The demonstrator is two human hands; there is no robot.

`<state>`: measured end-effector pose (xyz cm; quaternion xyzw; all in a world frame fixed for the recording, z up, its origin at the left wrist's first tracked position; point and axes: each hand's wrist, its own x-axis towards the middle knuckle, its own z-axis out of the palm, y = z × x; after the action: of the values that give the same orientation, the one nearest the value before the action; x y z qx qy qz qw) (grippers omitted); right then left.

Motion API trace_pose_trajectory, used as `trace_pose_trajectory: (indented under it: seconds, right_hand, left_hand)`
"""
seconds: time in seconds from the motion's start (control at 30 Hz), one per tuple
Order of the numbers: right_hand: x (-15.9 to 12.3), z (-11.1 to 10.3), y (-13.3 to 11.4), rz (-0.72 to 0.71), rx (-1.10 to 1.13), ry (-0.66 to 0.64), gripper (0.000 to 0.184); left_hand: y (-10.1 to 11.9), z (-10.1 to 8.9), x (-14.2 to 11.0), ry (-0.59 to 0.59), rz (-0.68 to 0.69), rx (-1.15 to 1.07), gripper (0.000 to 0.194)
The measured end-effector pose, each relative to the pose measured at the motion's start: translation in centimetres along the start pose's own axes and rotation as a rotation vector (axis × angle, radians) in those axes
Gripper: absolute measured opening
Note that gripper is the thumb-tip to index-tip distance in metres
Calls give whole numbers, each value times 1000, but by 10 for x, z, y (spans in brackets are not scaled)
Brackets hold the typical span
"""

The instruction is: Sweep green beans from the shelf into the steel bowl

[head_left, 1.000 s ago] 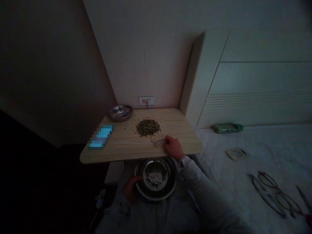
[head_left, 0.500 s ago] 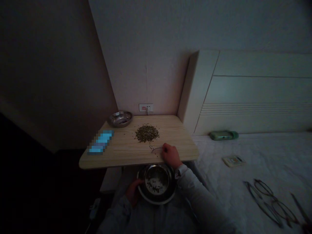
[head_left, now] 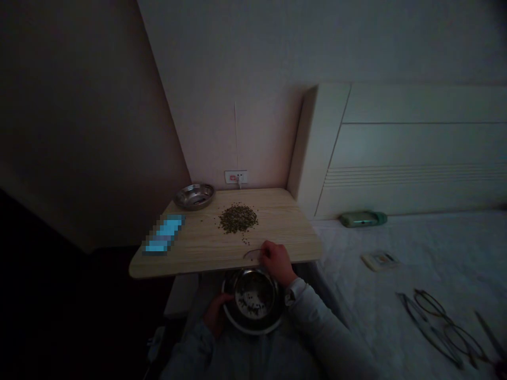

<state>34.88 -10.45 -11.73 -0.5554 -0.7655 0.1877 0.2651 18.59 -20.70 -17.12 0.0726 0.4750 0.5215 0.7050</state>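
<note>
My right hand (head_left: pixel 278 262) is closed on a thin, slightly curved strip (head_left: pixel 252 253), whose exact kind I cannot make out. It is low over the front edge of the small wooden table (head_left: pixel 198 248), near a few stray seeds. Farther back lies a pile of small dark seeds or grains (head_left: pixel 238 218). In my lap, below the edge, a shiny metal bowl (head_left: pixel 255 282) with some dark seeds in it sits inside a wider bowl with a pale rim (head_left: pixel 253 331). My left hand (head_left: pixel 216 314) grips these bowls at the left rim.
Another metal bowl (head_left: pixel 195 197) stands at the table's back left, with a blurred phone (head_left: pixel 164 235) in front of it. A wall socket (head_left: pixel 236 177) holds a plug. On the bed lie a green bottle (head_left: pixel 363 219), a small packet (head_left: pixel 379 260), glasses (head_left: pixel 447 322) and scissors (head_left: pixel 491 335).
My right hand has drawn the thin strip slightly toward me, down to the table's front edge. My left hand stays on the bowls.
</note>
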Motion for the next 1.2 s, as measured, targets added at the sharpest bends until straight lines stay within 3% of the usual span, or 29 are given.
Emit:
trace_pose_trajectory:
  seconds: [0.33,0.57,0.77,0.9,1.07,1.2]
  right_hand:
    - [-9,6,-5,-16,-11,-14,12]
    - [-18,15,-9,-145,-133,-16,11]
    - [-12,8,-10,-78,-46,-79,13]
    - [-2,1,-3,49,86,-83,12]
    - [24,-6,13,140,294,34,8]
    - [42,-4,18,173,233,126,11]
  left_hand:
    - [0,-1,0,15,5,45,2]
    - [1,2,-3,11,26,26,5]
    - [-1,-2,0,1,12,-8,4]
    - [-2,-3,0,11,14,34,3]
    - [1,2,-3,-17,59,44,1]
    - [1,1,-2,23,55,88,3]
